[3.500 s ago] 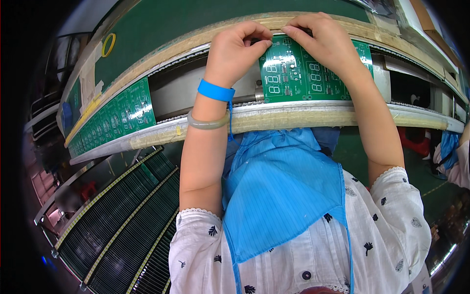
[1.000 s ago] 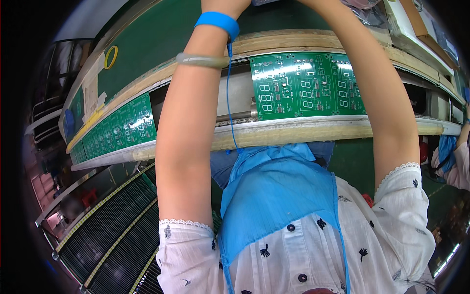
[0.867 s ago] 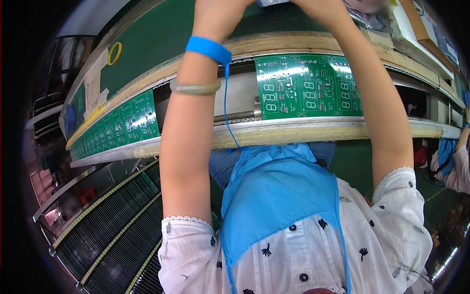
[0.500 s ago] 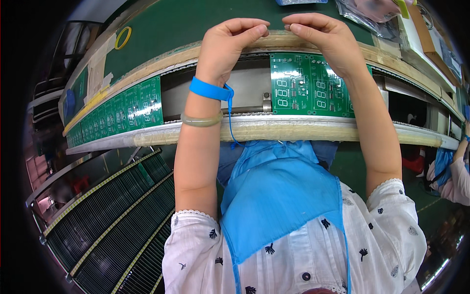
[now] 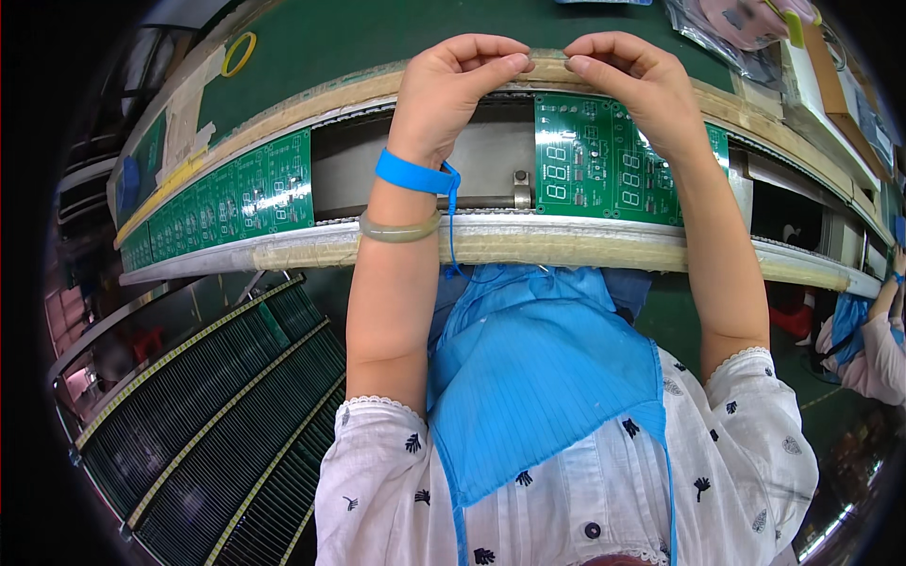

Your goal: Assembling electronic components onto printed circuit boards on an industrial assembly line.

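My left hand is raised above the far rail, thumb and fingertips pinched together. Facing it a short gap away is my right hand, also pinched. Whatever sits between either set of fingertips is too small to make out. Below my right hand, a green circuit board with rows of white digit displays lies between the rails, partly covered by my wrist and forearm. To the left, past an open stretch of track, more green circuit boards sit in the same rails. A blue wrist strap with a cord circles my left wrist.
The near rail runs between me and the boards. A yellow tape ring lies on the green bench at far left. Slotted black racks stand at lower left. Plastic bags lie at far right, and another person's arm shows at the right edge.
Both hands have shifted slightly right in the picture and remain pinched. The board under my right hand also appears slightly farther right. The gap between my hands is about the same.
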`<state>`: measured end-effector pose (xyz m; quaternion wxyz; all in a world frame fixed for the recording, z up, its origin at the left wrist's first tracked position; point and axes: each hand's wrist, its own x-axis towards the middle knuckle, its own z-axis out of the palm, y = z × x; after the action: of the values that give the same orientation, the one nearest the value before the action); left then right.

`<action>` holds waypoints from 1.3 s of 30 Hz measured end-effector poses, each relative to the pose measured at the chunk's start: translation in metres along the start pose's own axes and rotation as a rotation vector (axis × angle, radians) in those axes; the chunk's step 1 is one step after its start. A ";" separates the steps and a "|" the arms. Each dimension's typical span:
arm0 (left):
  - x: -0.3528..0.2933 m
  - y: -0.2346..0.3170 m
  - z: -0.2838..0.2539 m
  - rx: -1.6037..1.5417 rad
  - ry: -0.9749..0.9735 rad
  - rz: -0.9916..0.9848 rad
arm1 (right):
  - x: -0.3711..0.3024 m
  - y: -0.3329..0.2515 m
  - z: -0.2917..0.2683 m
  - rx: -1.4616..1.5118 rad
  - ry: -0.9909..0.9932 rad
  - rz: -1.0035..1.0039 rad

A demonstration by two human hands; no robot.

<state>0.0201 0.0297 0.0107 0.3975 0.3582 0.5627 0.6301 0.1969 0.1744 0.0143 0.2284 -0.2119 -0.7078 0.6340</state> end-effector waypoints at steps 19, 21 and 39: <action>-0.005 -0.001 0.000 0.067 -0.010 0.021 | -0.011 -0.001 0.014 -0.873 -0.046 -0.318; -0.005 -0.001 -0.001 0.067 -0.007 0.025 | -0.012 -0.001 0.017 -0.919 -0.054 -0.330; -0.003 -0.008 0.000 0.030 0.035 0.007 | -0.017 -0.021 0.036 -1.173 -0.058 -0.327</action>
<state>0.0224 0.0275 0.0028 0.3801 0.3549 0.5777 0.6292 0.1895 0.1333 0.0308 0.1483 -0.1736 -0.9684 0.1007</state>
